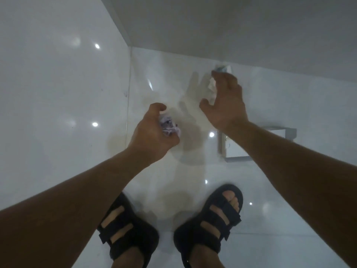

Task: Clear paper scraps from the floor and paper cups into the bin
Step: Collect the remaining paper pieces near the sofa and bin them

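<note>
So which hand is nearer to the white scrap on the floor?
Right. The right hand arches over the white scrap; the left hand sits further back, gripping a crumpled paper ball.

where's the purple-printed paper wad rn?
Head view, centre-left: the purple-printed paper wad is gripped in the left hand, above the glossy floor, left of the right hand.

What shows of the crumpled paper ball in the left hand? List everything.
The crumpled white paper ball with purplish-grey print is wadded tight and creased all over. The left hand grips it, fingers curled beneath and thumb above, so only part of it shows. It is held over the glossy white tiled floor.
</note>
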`<state>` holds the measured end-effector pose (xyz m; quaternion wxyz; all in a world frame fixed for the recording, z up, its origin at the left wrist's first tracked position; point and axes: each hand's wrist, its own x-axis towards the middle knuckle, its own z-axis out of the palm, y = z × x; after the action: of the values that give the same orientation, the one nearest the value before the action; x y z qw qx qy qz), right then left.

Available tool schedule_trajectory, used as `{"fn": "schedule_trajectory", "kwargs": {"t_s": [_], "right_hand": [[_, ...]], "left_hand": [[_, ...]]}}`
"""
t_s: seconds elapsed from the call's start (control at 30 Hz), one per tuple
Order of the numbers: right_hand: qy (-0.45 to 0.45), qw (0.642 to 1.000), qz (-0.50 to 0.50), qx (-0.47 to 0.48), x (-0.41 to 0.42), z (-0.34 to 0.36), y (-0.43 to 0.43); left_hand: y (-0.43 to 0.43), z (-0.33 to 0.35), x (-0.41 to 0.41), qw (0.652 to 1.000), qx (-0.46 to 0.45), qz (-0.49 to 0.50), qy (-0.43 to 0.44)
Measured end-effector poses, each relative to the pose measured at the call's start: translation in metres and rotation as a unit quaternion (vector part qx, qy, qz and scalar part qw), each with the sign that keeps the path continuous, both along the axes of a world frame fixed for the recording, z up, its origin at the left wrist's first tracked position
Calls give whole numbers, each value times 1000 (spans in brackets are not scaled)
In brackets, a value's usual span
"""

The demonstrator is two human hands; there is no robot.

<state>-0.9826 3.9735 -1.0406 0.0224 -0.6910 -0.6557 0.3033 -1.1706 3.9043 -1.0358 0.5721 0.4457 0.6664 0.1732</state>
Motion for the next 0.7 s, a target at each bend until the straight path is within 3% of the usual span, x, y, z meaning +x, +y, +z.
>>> {"fn": "schedule_trajectory", "kwargs": {"t_s": [0.07,0.13,0.37,0.5,0.7], "right_hand": [[-97,994,43,-2,13,-18,19],[-127,990,52,-36,20,-36,29],[-62,993,96,-36,1,-37,-10],[-30,992,104,-59,-19,9,-39],[10,985,163,-60,-63,136,-37]], "left_hand": [[0,-8,-11,998,-4,-34,46],[-1,-15,-22,990,18,-71,119],[-14,2,-38,990,7,-51,133],[-22,48,-50,992,-27,-46,111],[-17,165,-91,993,8,-16,119]]}}
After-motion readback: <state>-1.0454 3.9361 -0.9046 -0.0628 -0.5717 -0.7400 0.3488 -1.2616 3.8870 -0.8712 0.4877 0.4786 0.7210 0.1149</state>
